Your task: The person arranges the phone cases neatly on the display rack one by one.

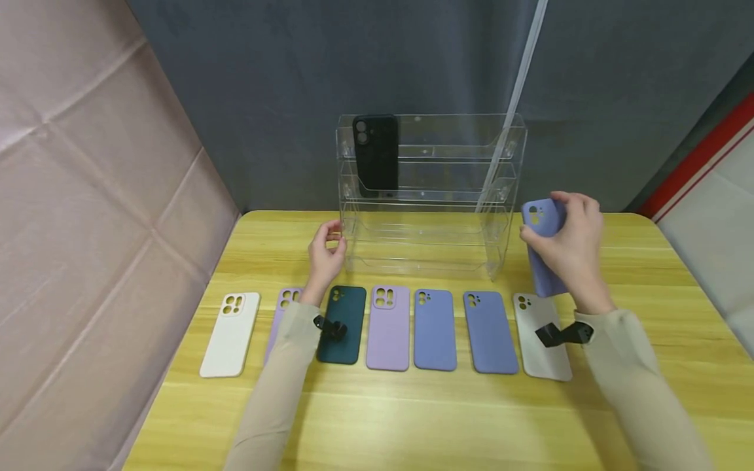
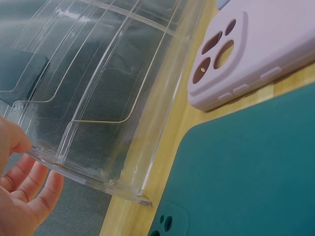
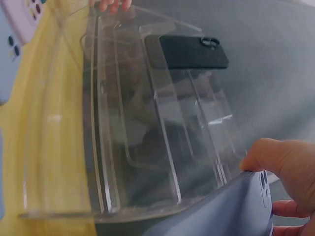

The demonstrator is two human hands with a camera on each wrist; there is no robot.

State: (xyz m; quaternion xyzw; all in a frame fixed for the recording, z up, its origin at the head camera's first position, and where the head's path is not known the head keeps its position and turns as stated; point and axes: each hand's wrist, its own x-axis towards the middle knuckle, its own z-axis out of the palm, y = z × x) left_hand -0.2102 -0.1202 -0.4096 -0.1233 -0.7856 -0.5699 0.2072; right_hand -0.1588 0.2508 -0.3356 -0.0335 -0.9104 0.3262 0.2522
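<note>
In my right hand (image 1: 574,245) is a periwinkle phone case (image 1: 544,282), gripped between thumb and fingers by its long edges. It is raised above the table, just right of a clear acrylic display rack (image 1: 421,265). With my left hand (image 1: 326,255) I hold the rack's left side edge; in the left wrist view the thumb lies on one side of the panel and the curled fingers on the other. A black phone case (image 1: 377,154) stands upright in the rack's upper left.
Along the table (image 1: 412,418) lies a row of cases: white (image 1: 230,337), lilac (image 1: 277,327) partly under my left arm, dark green (image 1: 347,333), another lilac (image 1: 387,340), two periwinkle ones (image 1: 434,333) and a pale grey one (image 1: 542,347). A grey curtain (image 1: 247,85) hangs behind.
</note>
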